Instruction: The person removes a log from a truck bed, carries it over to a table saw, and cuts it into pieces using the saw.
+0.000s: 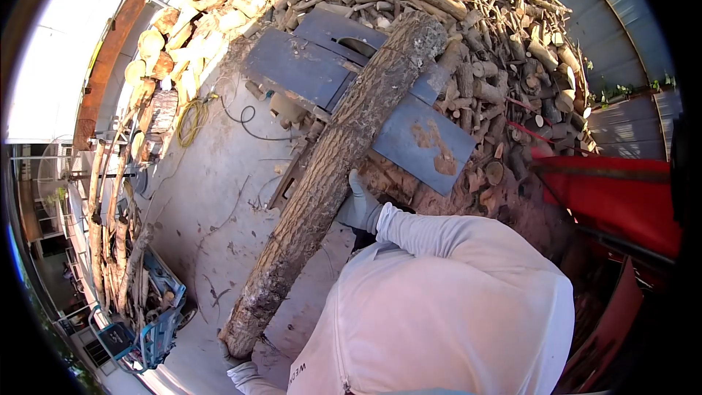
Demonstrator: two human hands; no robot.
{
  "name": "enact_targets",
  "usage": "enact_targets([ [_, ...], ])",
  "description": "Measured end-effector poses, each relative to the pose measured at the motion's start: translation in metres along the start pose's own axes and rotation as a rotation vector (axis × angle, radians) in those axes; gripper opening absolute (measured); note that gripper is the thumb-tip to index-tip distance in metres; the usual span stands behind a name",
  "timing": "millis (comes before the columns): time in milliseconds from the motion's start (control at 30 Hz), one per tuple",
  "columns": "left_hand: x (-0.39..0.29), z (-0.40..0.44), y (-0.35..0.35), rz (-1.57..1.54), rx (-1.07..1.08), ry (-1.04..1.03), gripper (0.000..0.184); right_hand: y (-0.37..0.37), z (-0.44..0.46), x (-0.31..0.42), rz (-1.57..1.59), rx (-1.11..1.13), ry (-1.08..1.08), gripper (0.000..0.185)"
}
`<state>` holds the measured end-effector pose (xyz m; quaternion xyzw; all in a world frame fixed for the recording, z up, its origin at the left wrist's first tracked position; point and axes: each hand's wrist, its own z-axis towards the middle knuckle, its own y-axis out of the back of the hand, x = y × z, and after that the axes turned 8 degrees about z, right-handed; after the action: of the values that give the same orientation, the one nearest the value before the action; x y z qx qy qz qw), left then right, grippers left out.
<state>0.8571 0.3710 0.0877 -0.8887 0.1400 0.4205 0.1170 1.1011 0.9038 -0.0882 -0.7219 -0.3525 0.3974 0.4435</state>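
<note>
A long, thick log with rough bark lies diagonally across the view. Its far part rests over the blue-grey metal table of a saw, where a round blade edge seems to show in a slot. The near end of the log hangs out past the table. My left hand, at the lower left, is closed around that near end, its fingers partly hidden. Around mid-length, my gloved right hand grips the log's side from below, thumb up along the bark; the other fingers are mostly hidden.
A big heap of cut firewood rises behind and right of the saw. A blue cart with long branches stands at left. A yellow cord lies coiled on the concrete floor. Red metal equipment stands at right.
</note>
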Motion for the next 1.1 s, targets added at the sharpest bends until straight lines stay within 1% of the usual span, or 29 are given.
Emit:
enact_targets([
  [67, 0.011, -0.001, 0.004, 0.02, -0.002, -0.057, 0.08, 0.003, 0.006, 0.001, -0.04, 0.056, 0.011, 0.101],
  [100, 0.015, -0.001, 0.005, 0.04, -0.006, -0.095, 0.08, -0.003, 0.01, -0.001, -0.064, 0.023, 0.063, 0.101],
  [233, 0.033, -0.008, 0.001, 0.126, 0.005, -0.27, 0.081, 0.019, 0.023, 0.001, -0.071, -0.032, 0.082, 0.101],
  [267, 0.04, -0.011, 0.003, 0.14, 0.007, -0.312, 0.082, 0.018, 0.02, 0.001, -0.043, -0.013, 0.086, 0.097],
  [300, 0.049, -0.011, 0.008, 0.126, -0.039, -0.281, 0.082, 0.021, 0.009, 0.002, -0.017, 0.009, 0.089, 0.092],
  [333, 0.058, -0.01, 0.012, 0.11, -0.085, -0.25, 0.082, 0.021, 0.005, 0.0, -0.019, 0.001, 0.083, 0.092],
  [367, 0.066, -0.012, 0.019, 0.085, -0.178, -0.187, 0.083, 0.021, 0.003, -0.001, -0.067, -0.03, 0.149, 0.088],
  [400, 0.072, -0.009, 0.026, 0.082, -0.181, -0.191, 0.083, 0.019, 0.007, -0.001, -0.116, -0.051, 0.222, 0.084],
  [433, 0.076, -0.007, 0.035, 0.122, -0.19, -0.27, 0.083, 0.018, 0.008, -0.003, -0.116, -0.053, 0.219, 0.084],
  [467, 0.079, -0.013, 0.035, 0.158, -0.206, -0.348, 0.083, 0.016, 0.005, -0.003, -0.026, -0.068, 0.152, 0.08],
  [500, 0.081, -0.016, 0.035, 0.153, -0.214, -0.348, 0.083, 0.014, 0.003, 0.0, 0.063, -0.082, 0.085, 0.076],
  [533, 0.081, -0.019, 0.035, 0.175, -0.26, -0.307, 0.083, 0.014, -0.005, -0.002, 0.062, -0.088, 0.079, 0.076],
  [567, 0.087, -0.024, 0.03, 0.191, -0.304, -0.27, 0.083, 0.011, -0.018, -0.002, -0.028, -0.12, 0.072, 0.075],
  [600, 0.092, -0.023, 0.035, 0.181, -0.301, -0.275, 0.083, 0.007, -0.024, -0.001, -0.121, -0.148, 0.072, 0.074],
  [633, 0.093, -0.02, 0.045, 0.16, -0.268, -0.324, 0.082, 0.007, -0.029, 0.001, -0.178, -0.078, 0.092, 0.073],
  [667, 0.094, -0.02, 0.051, 0.141, -0.234, -0.362, 0.082, -0.011, -0.037, 0.002, -0.196, 0.033, 0.148, 0.075],
  [700, 0.105, -0.036, 0.035, 0.101, -0.214, -0.437, 0.082, 0.002, -0.047, 0.015, -0.14, 0.105, 0.184, 0.076],
  [733, 0.106, -0.039, 0.019, 0.094, -0.206, -0.425, 0.082, 0.013, -0.054, 0.028, -0.079, 0.17, 0.218, 0.078],
  [767, 0.104, -0.041, -0.004, 0.164, -0.192, -0.551, 0.082, 0.011, -0.063, 0.036, -0.088, 0.152, 0.229, 0.078],
  [800, 0.095, -0.032, -0.029, 0.227, -0.172, -0.684, 0.082, 0.0, -0.057, 0.046, -0.029, 0.01, 0.269, 0.081],
  [833, 0.077, -0.025, -0.051, 0.265, -0.155, -0.675, 0.083, -0.008, -0.055, 0.055, 0.036, -0.116, 0.3, 0.083],
  [867, 0.076, -0.027, -0.039, 0.265, -0.158, -0.685, 0.083, -0.007, -0.062, 0.054, 0.038, -0.107, 0.295, 0.083],
  [933, 0.061, -0.013, -0.028, 0.207, -0.057, -0.552, 0.08, -0.01, -0.067, 0.05, -0.173, -0.045, 0.372, 0.087],
  [967, 0.053, -0.008, -0.026, 0.203, -0.038, -0.542, 0.08, -0.028, -0.065, 0.029, -0.217, 0.069, 0.628, 0.091],
  [1000, 0.044, -0.009, -0.024, 0.194, -0.049, -0.539, 0.08, -0.019, -0.062, 0.038, -0.204, 0.072, 0.671, 0.091],
  [1067, 0.04, -0.024, -0.011, 0.19, -0.109, -0.527, 0.08, 0.003, -0.073, 0.041, 0.135, 0.116, 0.233, 0.088],
  [1100, 0.038, -0.032, -0.009, 0.192, -0.127, -0.526, 0.08, 0.006, -0.081, 0.043, 0.154, -0.011, 0.222, 0.089],
])
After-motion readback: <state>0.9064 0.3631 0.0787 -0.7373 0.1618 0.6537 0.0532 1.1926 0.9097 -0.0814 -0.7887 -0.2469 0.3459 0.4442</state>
